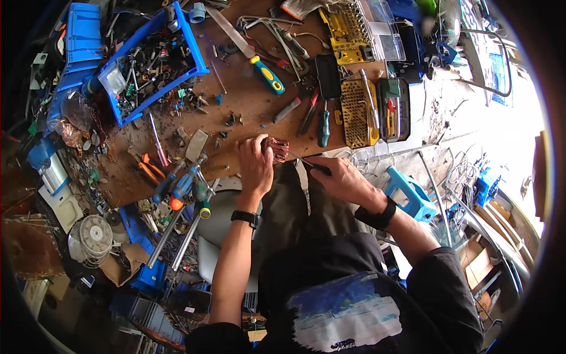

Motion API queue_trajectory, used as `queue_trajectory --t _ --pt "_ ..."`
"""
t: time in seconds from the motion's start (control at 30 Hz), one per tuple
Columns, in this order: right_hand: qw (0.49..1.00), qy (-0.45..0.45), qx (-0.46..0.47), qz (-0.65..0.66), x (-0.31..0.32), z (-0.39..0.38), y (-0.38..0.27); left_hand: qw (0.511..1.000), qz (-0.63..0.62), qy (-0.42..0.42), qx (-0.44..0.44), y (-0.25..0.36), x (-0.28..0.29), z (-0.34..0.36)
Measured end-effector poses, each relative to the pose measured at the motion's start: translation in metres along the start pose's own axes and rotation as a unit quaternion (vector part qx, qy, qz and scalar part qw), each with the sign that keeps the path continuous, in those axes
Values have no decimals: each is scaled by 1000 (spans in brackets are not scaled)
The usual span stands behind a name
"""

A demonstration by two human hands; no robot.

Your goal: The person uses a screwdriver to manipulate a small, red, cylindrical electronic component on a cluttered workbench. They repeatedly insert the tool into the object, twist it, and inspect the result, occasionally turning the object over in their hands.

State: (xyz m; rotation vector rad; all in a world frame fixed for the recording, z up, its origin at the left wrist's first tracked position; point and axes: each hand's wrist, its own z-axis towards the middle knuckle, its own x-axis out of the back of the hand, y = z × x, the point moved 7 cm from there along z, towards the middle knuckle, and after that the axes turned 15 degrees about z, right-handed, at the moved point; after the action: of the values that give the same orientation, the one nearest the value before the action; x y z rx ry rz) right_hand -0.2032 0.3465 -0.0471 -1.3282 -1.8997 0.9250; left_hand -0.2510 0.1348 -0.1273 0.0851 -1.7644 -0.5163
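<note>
Left grip (pixel 254 165): curled over the far left of the work, closed on a copper-coloured wound piece (pixel 279 150), knuckles up and thumb pressed close
Right grip (pixel 345 180): wrapped firmly around a black-handled tool (pixel 321 169), with no gap left, pointing its slim shaft leftward
Copper-coloured wound piece: just inside the near edge of the brown counter (pixel 250 113), between both grips, reddish strands jutting to the right; hard to tell if resting or lifted
Black-handled tool: angled toward the strands; cannot tell if touching
Beyond the grips: a teal-handled screwdriver (pixel 323 128) and, farther off, a knife (pixel 267 74) with a teal-and-yellow handle
Right side of the counter: a yellow bit case (pixel 356 115), lying with a silver wrench (pixel 369 97) across it
Left side of the counter: orange-handled pliers (pixel 152 167), a pink-handled screwdriver (pixel 160 152) and a blue-framed tray (pixel 191 38), heaped with small hardware
</note>
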Motion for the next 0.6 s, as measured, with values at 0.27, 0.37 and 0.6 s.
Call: queue_trajectory --t 0.27,0.37,0.6 --pt "1000 -12 -16 -17 9 16 -1 977 16 93 192 0 -21 10" --pt "994 -41 -88 -59 14 26 -17 977 19 94 193 3 -21 8" --pt "982 -66 -88 -152 -8 31 -41 982 32 120 145 4 -21 9"
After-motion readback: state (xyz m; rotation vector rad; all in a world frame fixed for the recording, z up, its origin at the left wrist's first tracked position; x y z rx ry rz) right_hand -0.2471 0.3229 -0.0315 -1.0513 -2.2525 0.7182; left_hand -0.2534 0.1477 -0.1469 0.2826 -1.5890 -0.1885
